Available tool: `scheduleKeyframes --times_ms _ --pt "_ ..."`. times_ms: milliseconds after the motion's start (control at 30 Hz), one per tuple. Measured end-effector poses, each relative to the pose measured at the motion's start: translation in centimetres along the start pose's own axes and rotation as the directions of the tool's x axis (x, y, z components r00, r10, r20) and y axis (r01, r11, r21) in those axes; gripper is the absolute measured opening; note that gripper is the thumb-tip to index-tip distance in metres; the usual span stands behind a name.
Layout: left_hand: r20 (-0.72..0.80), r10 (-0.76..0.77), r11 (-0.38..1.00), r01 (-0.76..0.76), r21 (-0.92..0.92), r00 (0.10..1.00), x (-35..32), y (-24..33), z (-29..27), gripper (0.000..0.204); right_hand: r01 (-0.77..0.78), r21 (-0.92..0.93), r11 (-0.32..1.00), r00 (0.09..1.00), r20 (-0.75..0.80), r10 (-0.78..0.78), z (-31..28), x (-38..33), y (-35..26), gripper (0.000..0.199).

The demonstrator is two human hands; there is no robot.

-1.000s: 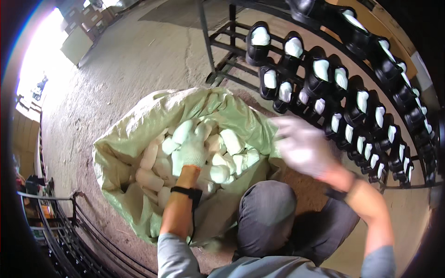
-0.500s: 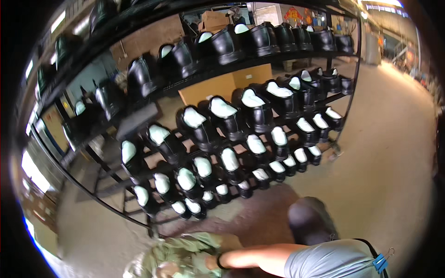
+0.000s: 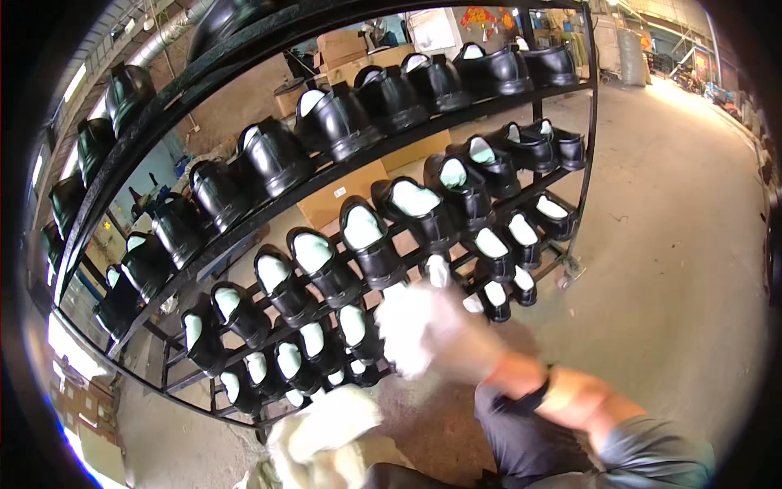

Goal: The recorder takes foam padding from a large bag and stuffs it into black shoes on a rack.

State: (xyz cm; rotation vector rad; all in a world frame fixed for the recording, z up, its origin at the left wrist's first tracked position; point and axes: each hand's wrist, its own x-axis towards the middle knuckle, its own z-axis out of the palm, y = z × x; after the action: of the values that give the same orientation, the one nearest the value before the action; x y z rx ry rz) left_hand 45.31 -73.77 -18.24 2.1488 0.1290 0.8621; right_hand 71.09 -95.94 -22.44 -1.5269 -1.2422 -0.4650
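My right hand [image 3: 468,338] reaches out in front of a rack of shoes, smeared by motion, with a black band on its wrist. At its fingers is a bright white crumpled wad [image 3: 405,326], blurred; its material I cannot make out. The wad overlaps the lower rows of black leather shoes [image 3: 366,244]; whether it touches one is unclear. Many shoes show a white or pale green surface in their openings. Below my body's front lies a pale, greenish-white bundle [image 3: 326,432], blurred, near my lap. My left hand does not show.
A black metal rack [image 3: 318,175] with several slanted tiers of shoes spans the view. Cardboard boxes [image 3: 342,191] stand behind it. Its right end post [image 3: 588,122] borders the concrete floor [image 3: 660,269]. My knee [image 3: 521,432] is close to the lower tiers.
My right hand has left the greenish bundle and moved up and right toward the shoes, a white wad now at its fingers. The view has shifted, and the bundle shows whiter.
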Motion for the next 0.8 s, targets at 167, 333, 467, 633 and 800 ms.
scheduleKeyframes --times_ms 167,333,467,633,800 --pt "0.646 0.359 0.911 -0.104 -0.398 0.674 8.7 5.7 17.7 0.048 -0.093 0.315 0.945 0.593 -0.745 0.307 -17.7 6.5 2.1 0.02" --pt "0.59 0.522 0.839 -0.249 -0.483 0.615 15.3 3.6 32.4 0.048 -0.381 -0.815 0.436 0.923 -0.313 0.222 -18.8 12.3 9.2 0.024" --pt "0.656 0.305 0.949 -0.161 -0.273 0.691 17.8 4.8 34.7 0.049 -0.027 -0.938 0.346 0.911 0.119 0.395 -18.9 12.3 11.3 0.028" --pt "0.634 0.283 0.951 -0.127 -0.281 0.72 17.5 6.0 35.3 0.05 -0.181 -0.887 0.426 0.823 0.101 0.559 -20.6 12.8 14.9 0.026" --pt "0.62 0.299 0.881 0.039 -0.471 0.725 17.5 3.7 35.0 0.051 -0.121 -0.862 0.493 0.904 0.109 0.413 -20.5 12.4 15.4 0.03"
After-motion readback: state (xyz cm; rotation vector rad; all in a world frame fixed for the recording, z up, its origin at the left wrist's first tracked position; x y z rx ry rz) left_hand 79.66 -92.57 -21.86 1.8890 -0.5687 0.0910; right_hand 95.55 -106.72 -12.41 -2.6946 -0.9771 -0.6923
